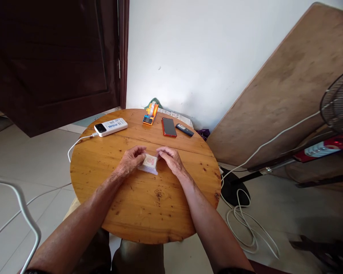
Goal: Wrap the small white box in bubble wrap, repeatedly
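A small pale packet (149,161) with reddish print, wrapped in clear plastic, sits near the middle of the round wooden table (157,213). My left hand (132,159) is at its left side, thumb and fingers pinched together on the plastic edge. On the right side, my right hand (170,158) has its thumb and fingertips closed at the upper right corner of the wrapping. The fingertips partly cover the packet's edges.
Behind the hands lie a white power bank (112,126) with a cable, an orange tape dispenser (151,113), a red-edged phone (169,126) and a dark handheld device (184,129). A fan (338,99) stands at the right, with coiled cable (246,228) on the floor.
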`<state>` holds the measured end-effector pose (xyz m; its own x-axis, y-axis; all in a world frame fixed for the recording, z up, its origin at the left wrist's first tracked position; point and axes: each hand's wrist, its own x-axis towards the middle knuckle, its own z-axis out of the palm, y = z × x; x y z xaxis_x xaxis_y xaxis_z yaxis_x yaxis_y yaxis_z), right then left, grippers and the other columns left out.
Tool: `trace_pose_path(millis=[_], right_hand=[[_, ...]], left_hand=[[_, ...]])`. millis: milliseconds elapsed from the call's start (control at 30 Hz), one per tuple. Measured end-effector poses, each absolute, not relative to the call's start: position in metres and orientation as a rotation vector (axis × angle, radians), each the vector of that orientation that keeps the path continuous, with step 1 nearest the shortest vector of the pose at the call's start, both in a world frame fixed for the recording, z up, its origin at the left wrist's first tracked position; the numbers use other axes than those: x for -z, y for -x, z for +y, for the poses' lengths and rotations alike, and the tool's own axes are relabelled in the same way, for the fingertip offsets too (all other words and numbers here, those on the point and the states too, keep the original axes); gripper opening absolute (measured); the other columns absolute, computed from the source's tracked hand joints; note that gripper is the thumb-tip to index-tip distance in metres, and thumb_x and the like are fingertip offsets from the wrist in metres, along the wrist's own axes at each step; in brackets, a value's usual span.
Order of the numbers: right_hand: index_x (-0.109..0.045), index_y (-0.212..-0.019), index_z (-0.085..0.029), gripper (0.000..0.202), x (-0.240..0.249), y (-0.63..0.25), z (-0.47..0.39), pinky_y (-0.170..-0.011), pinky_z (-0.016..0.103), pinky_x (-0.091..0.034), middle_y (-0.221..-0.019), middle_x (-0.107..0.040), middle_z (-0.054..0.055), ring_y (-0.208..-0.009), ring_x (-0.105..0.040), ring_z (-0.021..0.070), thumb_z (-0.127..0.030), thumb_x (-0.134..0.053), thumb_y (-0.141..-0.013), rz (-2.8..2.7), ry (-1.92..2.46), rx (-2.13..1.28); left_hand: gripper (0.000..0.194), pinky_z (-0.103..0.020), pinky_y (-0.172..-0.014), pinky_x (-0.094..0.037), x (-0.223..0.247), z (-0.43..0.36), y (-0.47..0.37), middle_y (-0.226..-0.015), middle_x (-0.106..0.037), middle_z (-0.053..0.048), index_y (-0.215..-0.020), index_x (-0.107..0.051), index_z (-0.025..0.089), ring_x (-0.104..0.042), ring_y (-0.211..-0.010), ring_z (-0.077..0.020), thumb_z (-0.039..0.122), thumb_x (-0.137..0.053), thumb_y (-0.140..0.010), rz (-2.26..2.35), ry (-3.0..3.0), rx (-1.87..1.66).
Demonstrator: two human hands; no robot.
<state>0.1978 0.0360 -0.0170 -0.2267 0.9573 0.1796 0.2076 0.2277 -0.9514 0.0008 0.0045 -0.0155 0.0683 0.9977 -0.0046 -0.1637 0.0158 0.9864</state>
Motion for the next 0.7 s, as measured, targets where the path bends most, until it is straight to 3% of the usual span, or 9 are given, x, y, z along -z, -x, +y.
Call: trace_pose_path(millis=[333,533,700], right_hand=[[-0.071,-0.086,-0.02,0.022,0.008,-0.204,0.032,-0.074,0.033,-0.053,-0.076,-0.072,0.002,-0.071,-0.067,0.0185,-0.035,-0.057,-0.08,-1.81,1.154,-1.014],[-0.071,-0.091,-0.021,0.017,-0.004,-0.204,0.026,-0.083,0.034,-0.052,-0.092,-0.074,0.004,-0.086,-0.068,0.0196,-0.026,-0.058,-0.082,-1.922,1.108,-0.693],[-0.07,-0.086,-0.022,0.008,-0.018,-0.199,0.016,-0.089,0.034,-0.052,-0.098,-0.073,0.004,-0.093,-0.068,0.0192,-0.024,-0.062,-0.084,-1.965,0.927,-0.695]], left_hand=[[0.046,-0.025,-0.062,-0.044,0.015,0.004,-0.001,-0.082,-0.065,-0.001,-0.101,-0.066,0.013,-0.056,-0.065,-0.0117,0.034,-0.072,-0.06,1.055,-1.12,-1.197],[0.047,-0.026,-0.067,-0.047,0.013,0.003,-0.002,-0.087,-0.068,-0.003,-0.1,-0.066,0.014,-0.06,-0.072,-0.0141,0.031,-0.073,-0.056,1.032,-1.028,-1.225],[0.045,-0.027,-0.07,-0.048,0.004,-0.001,-0.004,-0.087,-0.07,-0.002,-0.096,-0.067,0.014,-0.062,-0.075,-0.0148,0.025,-0.072,-0.053,1.045,-0.885,-1.269]])
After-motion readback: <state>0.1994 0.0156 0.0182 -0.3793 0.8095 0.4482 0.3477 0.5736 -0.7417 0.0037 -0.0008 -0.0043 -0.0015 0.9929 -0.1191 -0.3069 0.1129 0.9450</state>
